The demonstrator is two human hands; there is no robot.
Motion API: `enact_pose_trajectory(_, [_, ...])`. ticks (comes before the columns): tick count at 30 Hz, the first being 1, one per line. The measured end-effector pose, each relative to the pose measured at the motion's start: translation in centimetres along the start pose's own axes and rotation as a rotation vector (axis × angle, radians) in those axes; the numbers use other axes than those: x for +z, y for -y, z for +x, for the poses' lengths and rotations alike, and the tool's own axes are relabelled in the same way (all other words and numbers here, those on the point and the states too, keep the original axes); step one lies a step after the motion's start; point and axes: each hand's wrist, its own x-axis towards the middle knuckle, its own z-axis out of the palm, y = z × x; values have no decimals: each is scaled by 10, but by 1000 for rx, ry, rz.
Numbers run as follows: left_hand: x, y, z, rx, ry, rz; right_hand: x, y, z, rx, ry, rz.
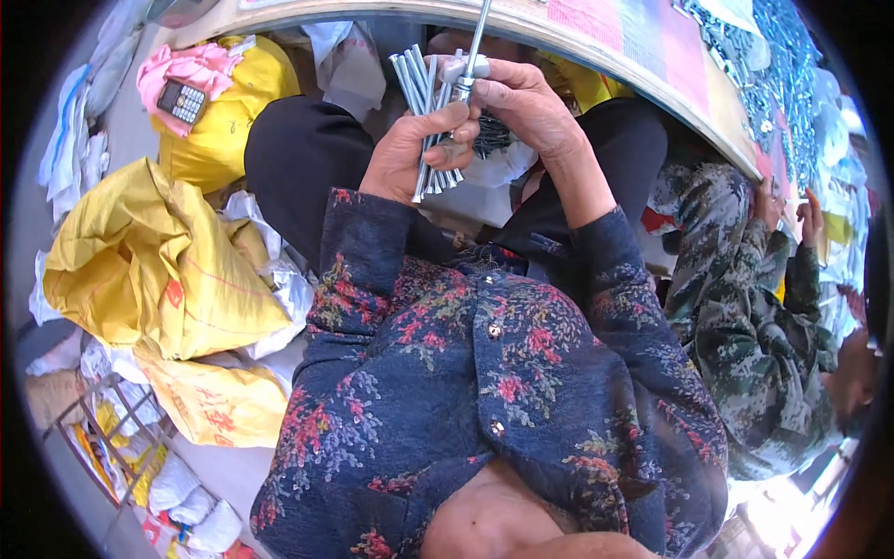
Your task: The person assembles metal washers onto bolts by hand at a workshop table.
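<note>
My left hand point(419, 149) is closed around a bundle of long silver bolts point(416, 79). Their flared ends stick out below the fingers and their shanks fan out above. Beside it, my right hand point(531, 102) pinches the lower part of a slim metal rod point(480, 37), where a wider metal collar point(464, 88) sits. The rod runs up past the top edge of the view. Pale wrapping covers a fingertip near the collar. The two hands almost touch in front of the table edge, and the fingers hide part of the collar.
A curved table point(643, 65) carries a heap of metal bolts point(745, 56) at the far right. A co-worker in a camouflage sleeve point(745, 326) reaches to it. On the left lie yellow sacks point(158, 270), a pink cloth point(177, 70), a keypad phone point(182, 101) and a wire rack point(107, 438).
</note>
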Motion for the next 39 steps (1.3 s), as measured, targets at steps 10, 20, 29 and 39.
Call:
enact_pose_trajectory(10, [13, 1, -11, 424, -697, 587, 16, 8, 7, -86, -292, -369])
enact_pose_trajectory(20, [-25, 0, -30, 323, -460, 117, -42, -19, 1, 72, -177, -1256])
enact_pose_trajectory(29, [46, -14, 22, 115, -199, 678, -14, 24, 5, 4, -239, -261])
enact_pose_trajectory(39, [38, -18, 78, -84, 8, 491, -59, 64, 9, -85, -720, -3])
